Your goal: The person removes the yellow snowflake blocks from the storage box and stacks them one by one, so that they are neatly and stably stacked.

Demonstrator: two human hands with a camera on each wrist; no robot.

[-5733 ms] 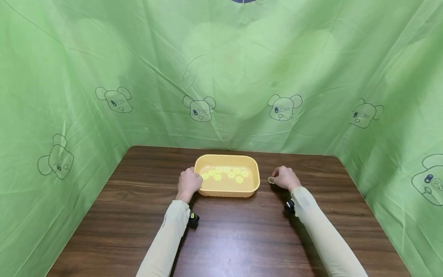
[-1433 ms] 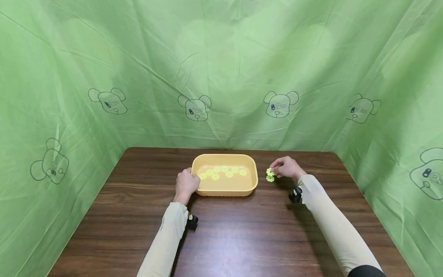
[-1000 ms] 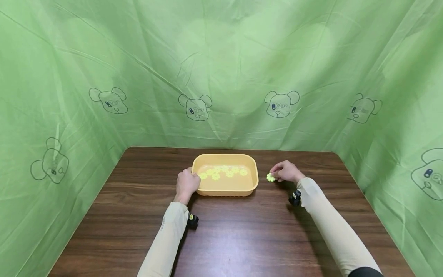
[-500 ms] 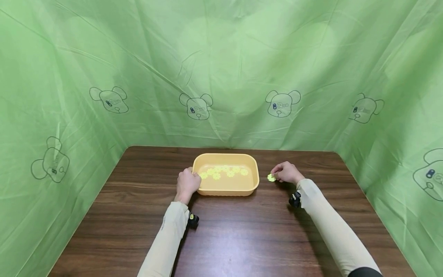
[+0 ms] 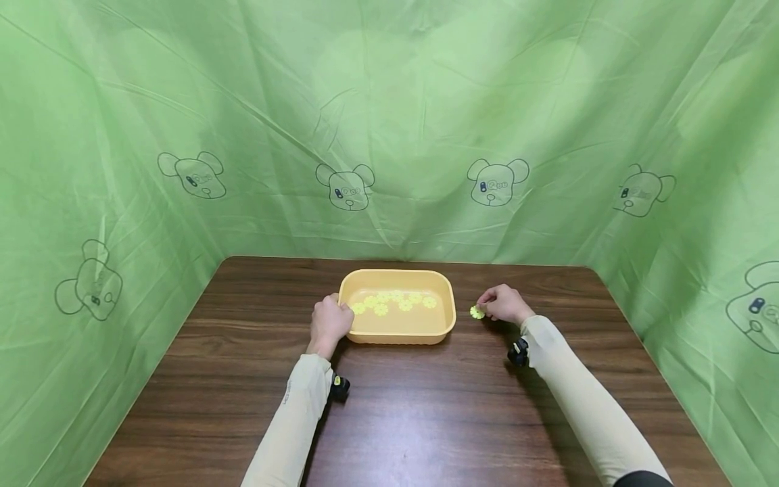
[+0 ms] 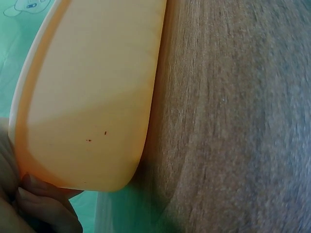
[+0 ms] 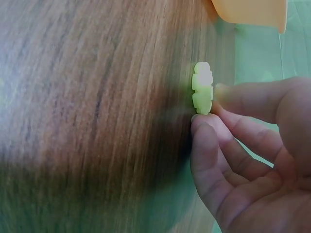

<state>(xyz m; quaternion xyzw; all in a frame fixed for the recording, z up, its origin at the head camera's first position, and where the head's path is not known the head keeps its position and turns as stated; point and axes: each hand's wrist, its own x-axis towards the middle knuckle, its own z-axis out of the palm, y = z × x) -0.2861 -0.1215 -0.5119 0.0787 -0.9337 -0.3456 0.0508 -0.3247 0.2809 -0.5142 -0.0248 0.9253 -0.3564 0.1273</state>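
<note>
In the head view, my left hand [image 5: 331, 321] grips the left end of a pale orange plastic tub [image 5: 398, 336]. In the left wrist view, its fingers [image 6: 46, 204] curl at the corner of the tub's rim. Several yellow flower-shaped pieces [image 5: 405, 306] lie spread over the tub's floor. Right of the tub, my right hand [image 5: 508, 306] pinches a yellow-green flower-shaped piece [image 5: 477, 312] low at the table. Seen edge-on in the right wrist view, this flower-shaped piece [image 7: 202, 88] has the thumb at its upper face and fingertips at its near edge.
A dark brown wooden table [image 5: 408, 419] carries the tub. Green curtains [image 5: 408, 122] with printed bear heads hang behind and on both sides. Dark cameras are strapped to both wrists, including the left wrist camera [image 5: 340, 387].
My right hand has lowered one flower-shaped piece onto another lying on the table and now stays there. One flower near the tub's right front has left it. My left hand keeps its grip.
</note>
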